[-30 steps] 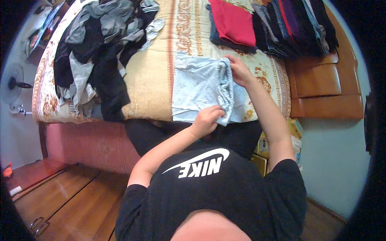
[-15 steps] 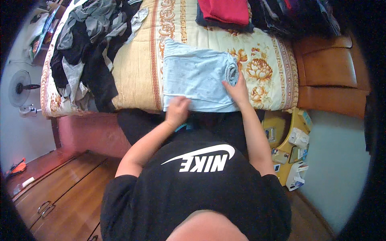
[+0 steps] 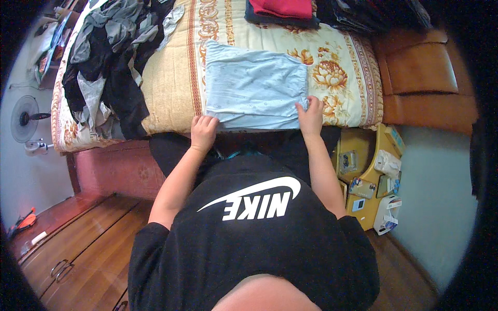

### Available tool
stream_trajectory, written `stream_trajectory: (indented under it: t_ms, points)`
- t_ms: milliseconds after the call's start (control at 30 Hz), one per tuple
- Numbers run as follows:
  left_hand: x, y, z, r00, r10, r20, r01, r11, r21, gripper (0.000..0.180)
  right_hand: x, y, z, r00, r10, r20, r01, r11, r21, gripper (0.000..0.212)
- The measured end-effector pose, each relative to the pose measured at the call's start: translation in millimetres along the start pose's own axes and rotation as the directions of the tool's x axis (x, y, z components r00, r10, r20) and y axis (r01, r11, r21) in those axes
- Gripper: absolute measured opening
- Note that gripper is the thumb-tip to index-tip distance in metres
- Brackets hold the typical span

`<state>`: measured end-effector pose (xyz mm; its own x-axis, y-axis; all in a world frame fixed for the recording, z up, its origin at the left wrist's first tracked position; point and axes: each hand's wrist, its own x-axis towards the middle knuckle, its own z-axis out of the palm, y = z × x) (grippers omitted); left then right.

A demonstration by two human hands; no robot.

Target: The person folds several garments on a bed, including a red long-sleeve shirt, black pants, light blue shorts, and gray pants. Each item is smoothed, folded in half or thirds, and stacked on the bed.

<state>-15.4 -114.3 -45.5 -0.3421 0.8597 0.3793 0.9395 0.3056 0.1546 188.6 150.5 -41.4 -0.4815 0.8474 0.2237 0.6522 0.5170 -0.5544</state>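
Laid flat across the edge of the bed [image 3: 171, 98] are light blue pants [image 3: 254, 85], folded, with a gathered elastic waistband along their right side. My left hand [image 3: 204, 132] has its fingers closed on the near left corner of the fabric. At the near right corner, my right hand [image 3: 311, 118] pinches the waistband end between thumb and fingers. Small dark prints dot the cloth, and light creases run across it.
A heap of black and grey clothes [image 3: 111, 62] lies on the bed's left. Folded red cloth [image 3: 282, 7] and dark clothes [image 3: 371, 14] sit at the far side. A brown leather seat [image 3: 417, 72] adjoins on the right, above a yellow shelf [image 3: 369, 179]. A fan [image 3: 26, 119] stands left.
The rolled waistband end has been opened out flat. My left hand moved left to the near left corner; my right hand slid down to the near right corner.
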Motion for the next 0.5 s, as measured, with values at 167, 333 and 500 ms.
stream_trajectory:
  t_ms: [167,333,500]
  points:
    - [1.4,7.7,-12.3,0.999,-0.014,-0.033,0.013,0.999,-0.037,0.011,-17.5,-1.1,-3.2,0.994,-0.056,0.089,0.065,0.993,-0.1,0.031]
    - [3.4,7.4,-23.6,0.999,0.027,0.038,-0.026,0.999,-0.029,0.015,-5.9,18.7,3.1,0.976,0.216,0.0,-0.196,0.886,0.42,0.014]
    - [3.6,2.9,-22.6,0.975,0.17,0.142,-0.166,0.985,-0.037,0.016,-10.7,15.1,-2.9,0.901,0.375,0.22,-0.414,0.588,0.695,0.013]
